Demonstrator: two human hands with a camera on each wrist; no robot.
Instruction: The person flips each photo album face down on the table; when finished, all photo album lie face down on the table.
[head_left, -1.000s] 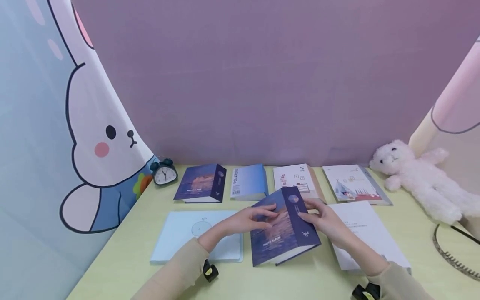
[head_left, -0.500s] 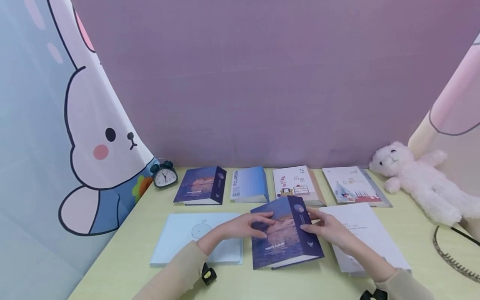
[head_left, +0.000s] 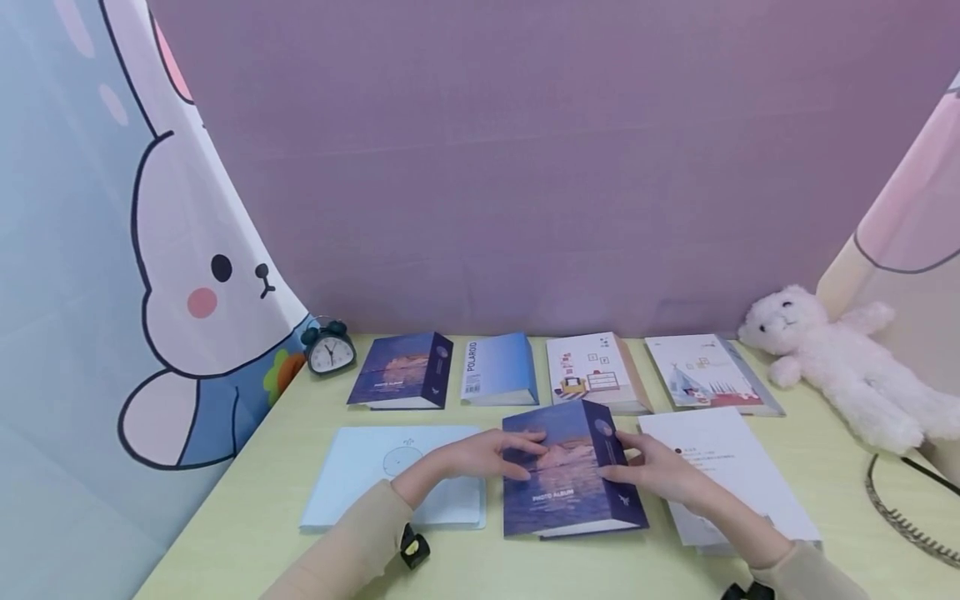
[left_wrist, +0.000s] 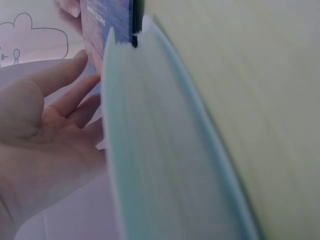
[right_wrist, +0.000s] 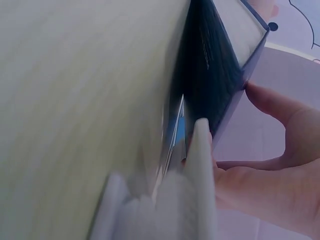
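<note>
A dark blue photo album (head_left: 562,487) with a sunset cover lies nearly flat on the pale green table (head_left: 247,517), spine to the right. My left hand (head_left: 480,454) rests with straight fingers on its left cover. My right hand (head_left: 652,471) lies against the spine side. In the left wrist view my left hand (left_wrist: 45,130) shows an open palm with fingers reaching the photo album (left_wrist: 107,20) past a light blue book (left_wrist: 160,150). The right wrist view shows my right hand (right_wrist: 280,165) touching the photo album (right_wrist: 215,65) at its spine edge.
A light blue book (head_left: 375,475) lies left of the album, a white booklet (head_left: 735,467) right. Behind stand several albums (head_left: 498,367) in a row, an alarm clock (head_left: 327,346) far left, a white plush bear (head_left: 840,358) and a coiled cable (head_left: 900,508) at right.
The album was propped up and tilted between both hands; it has been lowered and turned straighter, now nearly flat. Both hands stayed on it.
</note>
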